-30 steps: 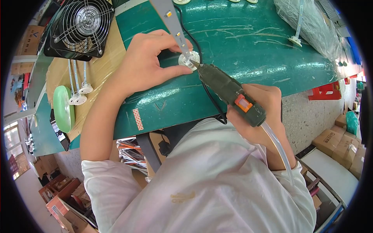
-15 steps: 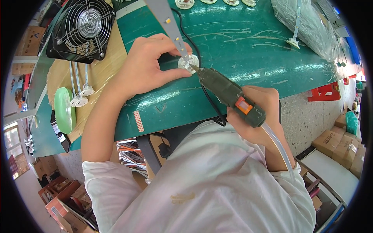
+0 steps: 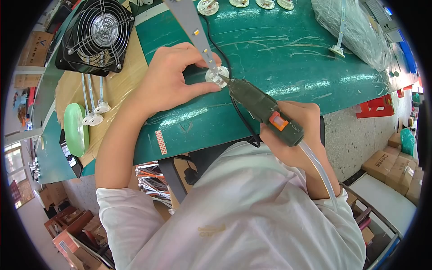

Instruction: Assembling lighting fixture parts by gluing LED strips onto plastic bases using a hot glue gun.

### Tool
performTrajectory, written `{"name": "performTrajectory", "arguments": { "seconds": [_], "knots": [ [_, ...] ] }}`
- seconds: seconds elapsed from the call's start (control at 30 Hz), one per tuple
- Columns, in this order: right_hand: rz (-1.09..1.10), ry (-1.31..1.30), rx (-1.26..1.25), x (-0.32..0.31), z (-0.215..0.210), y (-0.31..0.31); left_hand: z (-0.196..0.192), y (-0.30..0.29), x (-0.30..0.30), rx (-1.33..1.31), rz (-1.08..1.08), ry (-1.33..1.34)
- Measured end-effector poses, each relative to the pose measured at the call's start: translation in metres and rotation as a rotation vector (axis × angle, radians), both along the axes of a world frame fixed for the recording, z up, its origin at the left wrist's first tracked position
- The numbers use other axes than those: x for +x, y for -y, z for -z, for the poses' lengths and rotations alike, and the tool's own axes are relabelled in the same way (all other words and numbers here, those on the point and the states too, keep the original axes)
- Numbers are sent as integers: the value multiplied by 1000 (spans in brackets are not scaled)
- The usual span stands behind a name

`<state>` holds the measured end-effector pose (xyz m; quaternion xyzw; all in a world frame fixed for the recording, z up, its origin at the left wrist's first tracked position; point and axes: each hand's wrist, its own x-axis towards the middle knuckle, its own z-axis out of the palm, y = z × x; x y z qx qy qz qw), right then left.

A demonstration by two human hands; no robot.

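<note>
My left hand point(image 3: 176, 76) grips a round white base point(image 3: 213, 78) between thumb and fingers at the middle of the bench. From that base an LED strip point(image 3: 196, 32) stands up toward the top of the view. In my right hand point(image 3: 294, 128) is a dark green glue gun point(image 3: 258, 104) with an orange window in its side. Its nozzle meets the base near the strip's foot; whether glue is coming out is too small to tell. A clear glue stick point(image 3: 318, 167) sticks out of the gun's rear.
On the green bench point(image 3: 288, 67), several round white bases point(image 3: 266, 3) line the far edge. A caged black fan point(image 3: 101, 33) stands far left, near strips on bases point(image 3: 96, 118) and a green tray point(image 3: 75, 130). Plastic bags point(image 3: 355, 33) lie far right. A black cable point(image 3: 218, 42) passes behind the base.
The view has shifted very slightly. Both hands, the base and the glue gun keep nearly the same positions, with the nozzle still at the base.
</note>
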<state>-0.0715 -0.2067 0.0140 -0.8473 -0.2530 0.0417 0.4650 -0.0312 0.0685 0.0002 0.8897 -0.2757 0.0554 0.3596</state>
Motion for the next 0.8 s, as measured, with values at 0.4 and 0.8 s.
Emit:
{"name": "performTrajectory", "arguments": {
  "seconds": [0.4, 0.8],
  "knots": [
    [-6, -45, 11, 2, -2, 2, 2, -1, 0, -11, 3, 9],
    [-9, -128, -56, 7, -22, -3, -4, 1, -1, 6, -33, -30]
  ]
}}
